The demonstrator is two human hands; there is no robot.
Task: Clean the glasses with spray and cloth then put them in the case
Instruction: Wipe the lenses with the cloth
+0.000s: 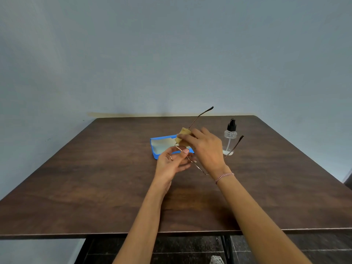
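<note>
The glasses (198, 116) are held above the table (95, 178), just in front of the open blue case (155, 155), with their arms spread and pointing away from the person. The frame is pinched between the thumb and fingers of the left hand (172, 162). A tan cloth (183, 137) is gripped by the right hand (206, 147) and pressed on one lens. The spray bottle (230, 136) is stood upright to the right, apart from both hands.

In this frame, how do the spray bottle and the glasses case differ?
The spray bottle is clear with a black pump top; the case is blue. The spray bottle stands upright; the case lies open. Both sit on the table.
</note>
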